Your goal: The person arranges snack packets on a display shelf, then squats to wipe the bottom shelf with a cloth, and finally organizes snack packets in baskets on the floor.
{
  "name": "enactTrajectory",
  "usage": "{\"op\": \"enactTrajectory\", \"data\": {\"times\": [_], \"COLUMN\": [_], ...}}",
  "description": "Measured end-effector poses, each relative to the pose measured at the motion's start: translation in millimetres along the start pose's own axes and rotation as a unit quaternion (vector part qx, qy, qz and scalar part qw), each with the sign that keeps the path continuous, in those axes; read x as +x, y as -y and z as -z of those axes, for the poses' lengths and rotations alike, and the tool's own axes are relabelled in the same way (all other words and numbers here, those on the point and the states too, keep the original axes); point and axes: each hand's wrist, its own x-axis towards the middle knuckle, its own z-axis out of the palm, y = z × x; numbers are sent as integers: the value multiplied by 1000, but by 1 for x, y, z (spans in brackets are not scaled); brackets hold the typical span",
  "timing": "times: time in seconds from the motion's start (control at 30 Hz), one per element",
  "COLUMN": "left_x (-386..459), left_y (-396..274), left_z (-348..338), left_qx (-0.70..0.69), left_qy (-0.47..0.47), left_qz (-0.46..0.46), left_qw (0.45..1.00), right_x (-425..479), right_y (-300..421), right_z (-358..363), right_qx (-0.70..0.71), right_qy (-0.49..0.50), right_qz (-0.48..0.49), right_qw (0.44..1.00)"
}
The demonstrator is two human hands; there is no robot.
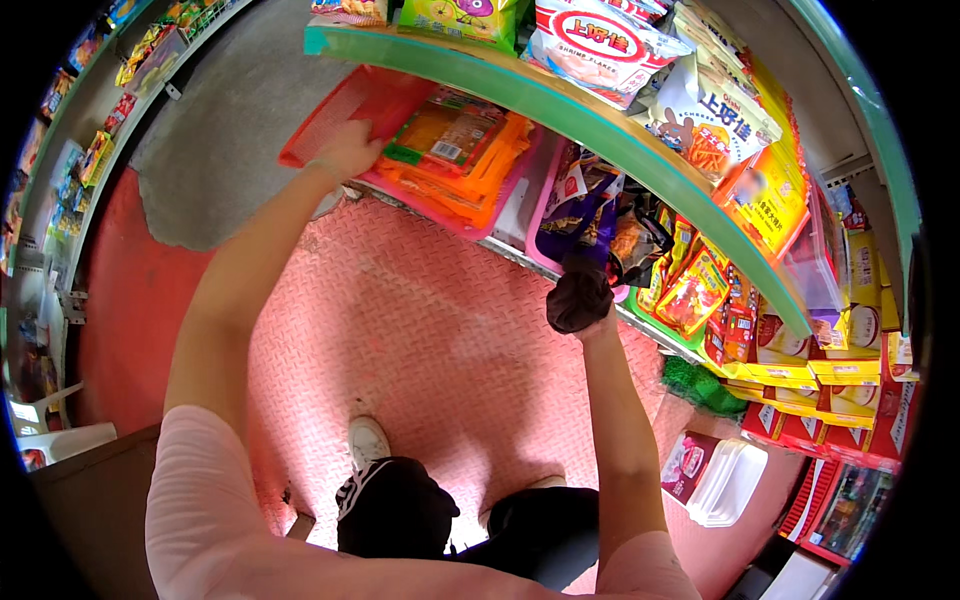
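My left hand point(349, 150) is at the near side of a red plastic basket point(330, 124) on the lower shelf, its fingers curled at the rim. Right beside it, a pink plastic basket point(480, 227) holds a stack of flat orange snack packets point(450, 169). My right hand point(598, 324) grips a bunched dark brown cloth point(579, 300), which hides most of the fingers. The cloth is in front of another pink basket point(537, 229) with purple snack packets point(577, 202) in it; whether they touch is unclear.
Above the baskets curves an upper shelf with a green edge point(480, 71), carrying bags of chips point(592, 45). Yellow and red cartons point(817, 375) stand at the right. White plastic tubs point(727, 480) lie on the red tread-plate floor point(420, 322). Another stocked shelf point(97, 150) runs along the left.
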Motion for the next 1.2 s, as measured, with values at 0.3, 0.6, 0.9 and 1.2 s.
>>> {"op": "enactTrajectory", "data": {"times": [0.3, 0.6, 0.9, 1.2], "left_x": [-193, -390, -442, -462], "left_y": [102, 147, 192, 263], "left_z": [56, -23, -113, -110], "left_qx": [-153, -211, -19, 75], "left_qy": [-96, -205, -152, -21], "left_qz": [119, 306, 423, 456], "left_qw": [976, 905, 893, 887], "right_x": [-40, -59, -12, -12], "right_y": [-19, -132, -252, -224], "right_z": [-18, -21, 127, 81], "right_qx": [34, -74, -135, -189], "right_qy": [-42, -60, -145, -180], "right_qz": [-189, -392, -349, -512], "right_qw": [980, 915, 916, 818]}}
